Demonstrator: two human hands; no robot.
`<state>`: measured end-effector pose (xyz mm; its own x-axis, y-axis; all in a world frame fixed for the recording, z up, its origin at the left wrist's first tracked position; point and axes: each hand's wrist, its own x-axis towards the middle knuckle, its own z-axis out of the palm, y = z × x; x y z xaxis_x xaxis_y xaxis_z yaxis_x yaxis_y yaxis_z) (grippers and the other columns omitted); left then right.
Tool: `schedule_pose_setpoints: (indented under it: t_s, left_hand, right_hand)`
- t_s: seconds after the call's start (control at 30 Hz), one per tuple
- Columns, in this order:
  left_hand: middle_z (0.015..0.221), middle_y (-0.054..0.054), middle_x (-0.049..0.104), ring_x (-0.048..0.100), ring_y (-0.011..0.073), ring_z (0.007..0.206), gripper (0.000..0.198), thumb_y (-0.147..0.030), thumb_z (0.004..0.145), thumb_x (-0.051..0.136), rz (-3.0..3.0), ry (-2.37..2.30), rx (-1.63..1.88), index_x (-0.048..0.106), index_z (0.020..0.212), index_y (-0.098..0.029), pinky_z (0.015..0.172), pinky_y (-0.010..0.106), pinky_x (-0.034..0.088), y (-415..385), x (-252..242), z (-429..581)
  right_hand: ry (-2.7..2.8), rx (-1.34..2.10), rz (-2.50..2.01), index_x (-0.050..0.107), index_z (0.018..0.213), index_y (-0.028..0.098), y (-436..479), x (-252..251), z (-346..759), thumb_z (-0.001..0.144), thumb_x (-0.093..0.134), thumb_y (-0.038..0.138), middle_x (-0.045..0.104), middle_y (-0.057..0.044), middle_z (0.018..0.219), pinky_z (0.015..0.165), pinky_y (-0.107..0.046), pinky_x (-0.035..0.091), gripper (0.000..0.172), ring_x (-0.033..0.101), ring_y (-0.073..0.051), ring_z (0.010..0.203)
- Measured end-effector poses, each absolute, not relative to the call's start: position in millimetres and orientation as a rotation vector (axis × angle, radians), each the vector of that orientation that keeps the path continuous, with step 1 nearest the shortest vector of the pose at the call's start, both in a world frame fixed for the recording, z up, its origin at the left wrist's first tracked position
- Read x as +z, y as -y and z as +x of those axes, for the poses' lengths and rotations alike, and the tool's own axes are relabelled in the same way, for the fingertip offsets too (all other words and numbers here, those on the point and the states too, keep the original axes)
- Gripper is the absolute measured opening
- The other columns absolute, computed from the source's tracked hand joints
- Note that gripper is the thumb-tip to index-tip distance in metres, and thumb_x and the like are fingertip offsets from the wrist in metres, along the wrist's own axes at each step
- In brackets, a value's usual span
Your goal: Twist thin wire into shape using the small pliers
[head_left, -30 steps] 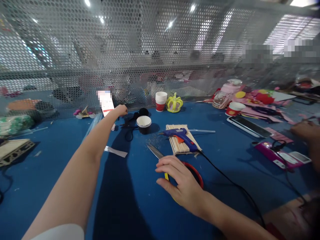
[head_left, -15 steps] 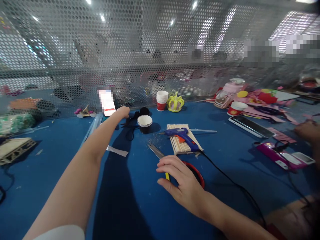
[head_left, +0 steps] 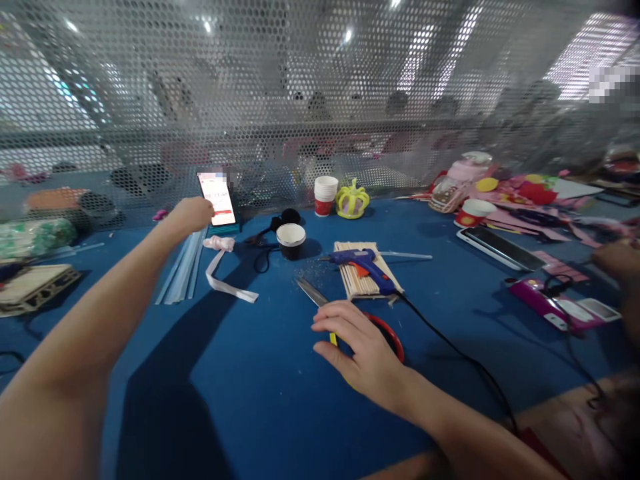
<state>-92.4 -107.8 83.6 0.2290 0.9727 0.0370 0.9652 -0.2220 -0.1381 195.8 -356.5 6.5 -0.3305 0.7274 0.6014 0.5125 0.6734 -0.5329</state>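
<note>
My left hand [head_left: 196, 215] is stretched out to the lit phone [head_left: 219, 201], which leans upright at the back. Its fingers are curled in, with the fingertips at the phone's left edge; whether they touch the screen is unclear. My right hand [head_left: 360, 343] rests palm down, fingers loosely spread and thumb apart, over scissors [head_left: 311, 292] with red and yellow handles. Part of the handles is hidden under that hand. Just beyond lies a blue glue gun [head_left: 364, 261] on a mat of wooden sticks [head_left: 353, 283]. A black-and-white cup [head_left: 291, 241] stands between the hands.
Clear glue sticks [head_left: 181, 273], a white ribbon strip [head_left: 223, 285] and a pink bundle [head_left: 219, 243] lie at left. Stacked paper cups [head_left: 325, 197] and a yellow crown-shaped piece [head_left: 353, 201] stand behind. At right are a dark-screened phone [head_left: 503, 248], a purple power strip [head_left: 535, 303] and another person's hand [head_left: 615, 257].
My left hand has moved left, from the phone's right side to its lower left, uncovering the glue sticks and pink bundle. My right hand stays over the scissors. The view has shifted slightly.
</note>
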Motion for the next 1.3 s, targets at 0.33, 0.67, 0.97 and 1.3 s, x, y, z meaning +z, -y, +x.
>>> schedule_pose_setpoints:
  t_s: [0.33,0.67,0.97,1.3]
  left_hand:
    - [0.051,-0.006,0.032,0.021,0.004,0.041,0.04,-0.053,0.082,0.042,-3.706,2.483,-0.487,0.056,0.089,-0.017,0.038,0.017,0.017,334,54,-72]
    - [0.077,0.001,0.055,0.048,0.0086,0.06,0.057,-0.035,0.075,0.063,-3.886,1.724,-1.752,0.042,0.127,-0.026,0.051,0.02,0.041,381,48,-92]
    - [0.062,0.001,0.058,0.056,0.0096,0.059,0.016,-0.027,0.083,0.055,-2.637,1.04,-2.954,0.068,0.088,-0.018,0.059,0.023,0.05,353,75,-64]
    - [0.063,0.001,0.064,0.065,0.0099,0.061,0.02,-0.026,0.089,0.044,-1.67,1.813,-3.609,0.058,0.084,-0.013,0.06,0.021,0.055,307,32,-63]
  right_hand:
    - [1.511,1.164,-0.893,0.043,0.122,0.019,350,17,183,0.085,0.05,0.036,0.056,-0.01,0.107,0.05,-0.024,0.053,0.041,0.059,-0.011,0.068]
    - [1.043,1.231,-0.653,0.058,0.079,0.016,346,56,187,0.079,0.06,0.036,0.062,0.001,0.066,0.047,-0.017,0.049,0.02,0.059,-0.007,0.055]
    - [0.777,1.453,-0.589,0.06,0.082,0.015,338,37,183,0.085,0.052,0.023,0.067,0.0,0.075,0.063,-0.014,0.054,0.011,0.064,-0.006,0.068]
    - [0.878,1.172,-0.566,0.053,0.079,0.019,332,27,186,0.077,0.064,0.027,0.068,0.0,0.081,0.071,-0.019,0.054,0.014,0.065,-0.008,0.074]
